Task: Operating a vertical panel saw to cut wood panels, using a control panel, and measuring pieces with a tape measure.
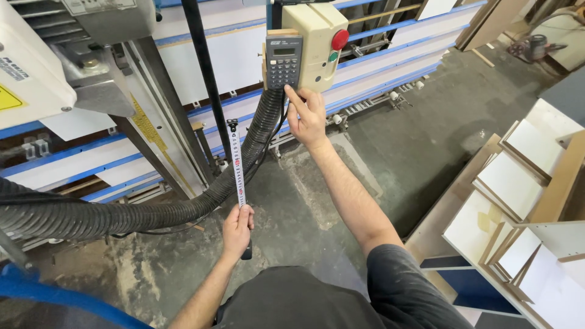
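A thick black ribbed hose (109,213) is sweeping from the lower left up to the beige control box (317,42), running just behind the tape and crowding the space between the two hands. A black pole (207,79) is standing just left of the tape's tip, and a white machine housing (30,61) is filling the upper left, carrying a yellow triangular warning label (7,97) on its lower left face and a small white rectangular sticker above that. The box is bearing a round red button (340,39) on its right side with a small green one just beneath. White panels (512,183) with brown edges are leaning in a stack at the right, well apart from the hands. The left hand (237,228) is clenching around a black tape measure case (246,250), fingers wrapped tight; the tape (236,164) is rising from the fist with its long axis near vertical, leaning slightly left, its hooked end pointing up and away from the person. The right hand (306,116) is reaching up to a grey calculator (283,61) fixed on the front of the box, index finger extended and touching its lower edge, the other fingers loosely curled and grasping nothing.
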